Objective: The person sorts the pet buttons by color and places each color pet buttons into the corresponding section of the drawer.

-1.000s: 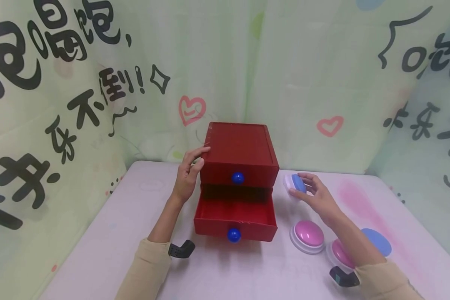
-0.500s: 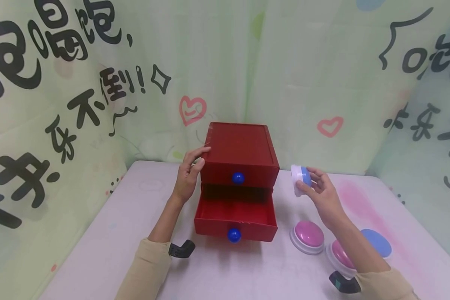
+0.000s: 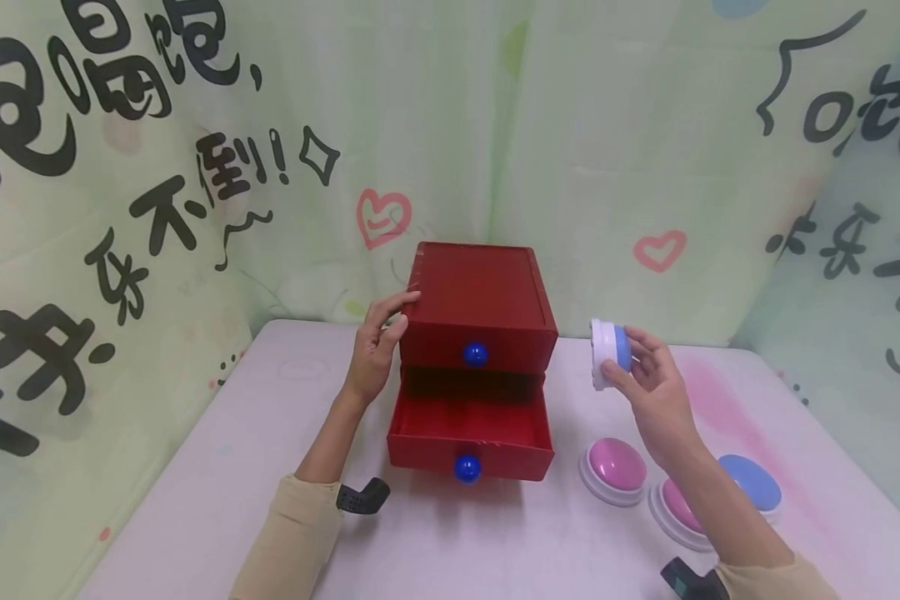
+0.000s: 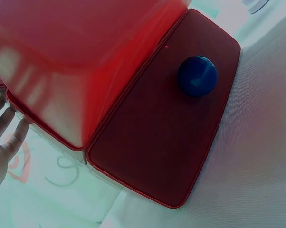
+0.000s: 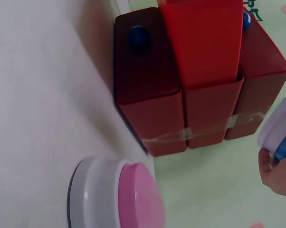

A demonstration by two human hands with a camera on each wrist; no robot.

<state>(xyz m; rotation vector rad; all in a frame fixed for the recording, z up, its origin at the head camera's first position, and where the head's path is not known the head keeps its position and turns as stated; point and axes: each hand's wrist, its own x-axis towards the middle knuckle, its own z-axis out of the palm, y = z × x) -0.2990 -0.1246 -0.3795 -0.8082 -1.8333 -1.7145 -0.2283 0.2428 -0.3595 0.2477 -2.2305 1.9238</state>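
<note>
A red drawer cabinet (image 3: 480, 287) stands at the back of the table, its middle drawer (image 3: 471, 421) pulled out. My left hand (image 3: 375, 350) rests against the cabinet's upper left side, fingertips touching the edge; in the left wrist view its fingers (image 4: 15, 137) look fairly straight. To the right of the cabinet, my right hand (image 3: 660, 396) pinches a round push button (image 3: 605, 357) with a white base and a blue top. That button is raised off the table and turned on its side. In the right wrist view only part of it shows.
Right of the open drawer sits a pink push button (image 3: 618, 465). Another pink button (image 3: 678, 508) and a blue one (image 3: 752, 482) lie partly hidden by my right forearm. A printed curtain (image 3: 570, 167) hangs behind the table (image 3: 270, 500).
My right hand has lifted the blue-topped push button off the table, moving it up and slightly right. The left hand and the drawers stay where they were.
</note>
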